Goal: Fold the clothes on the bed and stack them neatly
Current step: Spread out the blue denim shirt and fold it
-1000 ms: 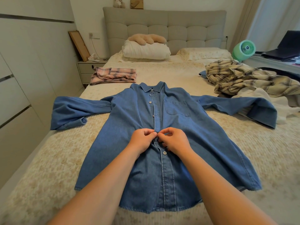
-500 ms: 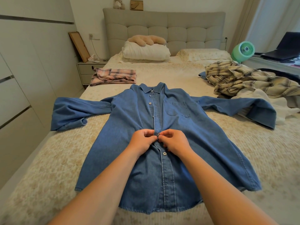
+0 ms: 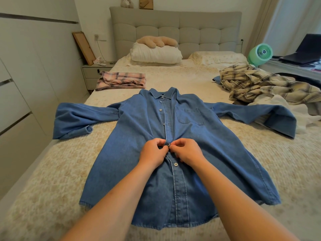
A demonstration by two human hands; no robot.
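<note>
Hands fastening a mid-placket button on the denim shirt (image 3: 132, 150), laid face up on the bed (image 3: 260, 171).

Since a second before, little had shifted: the button (image 3: 168, 144) now showed between the fingertips, so buttoning preceded folding. Left hand (image 3: 152, 151) and right hand (image 3: 187, 152), fingers curled, each pinched a placket edge and met at the button. Outward lay a folded pink plaid garment (image 3: 121, 80) and an unfolded plaid shirt (image 3: 260, 84).

white pillow (image 3: 156, 53) at headboard, plush toy (image 3: 157, 41) on top | green fan (image 3: 260, 53) right of bed | laptop (image 3: 304, 49) beyond fan | nightstand (image 3: 93, 73) left, framed board (image 3: 83, 47) leaning above it
</note>
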